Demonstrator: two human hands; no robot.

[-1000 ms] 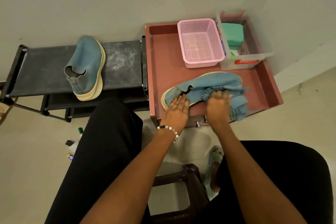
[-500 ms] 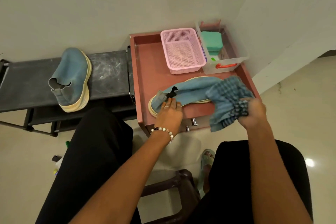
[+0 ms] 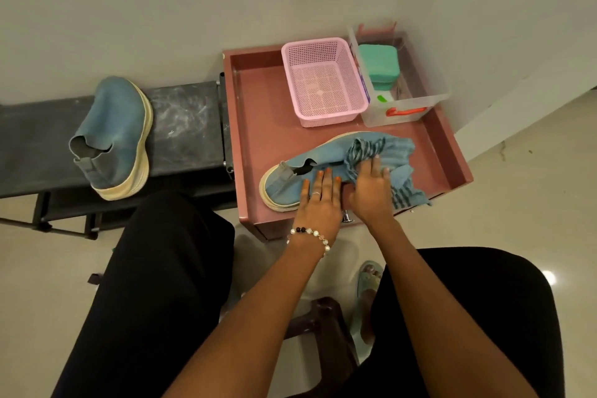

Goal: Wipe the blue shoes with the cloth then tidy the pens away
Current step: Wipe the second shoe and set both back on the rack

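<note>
**Cloth on the toe, palm on the heel**

My left hand [image 3: 318, 200] lies flat on the blue shoe [image 3: 310, 171], fingers straight and together, pressing the upper near the heel opening. My right hand [image 3: 371, 187] is spread over the bunched blue striped cloth [image 3: 392, 165], fingers fairly straight, pushing it down onto the toe half of the shoe; I can't tell whether the thumb is hooked round any fabric. The shoe lies on its side on the pink tray-top cabinet [image 3: 258, 126], near its front edge, long axis running left to right and tilting slightly away from me, heel at the left, toe to the right under the cloth, cream sole facing the back of the tray. Part of the cloth hangs over the front edge.

The second blue shoe [image 3: 116, 132] sits on the black rack [image 3: 187, 126] to my left, well apart, toe pointing at the wall, heel toward me. Behind the shoe I'm working on stand a pink mesh basket [image 3: 323, 81] and, just beside it, a clear plastic bin [image 3: 416, 100] holding a green box [image 3: 378, 66].
</note>
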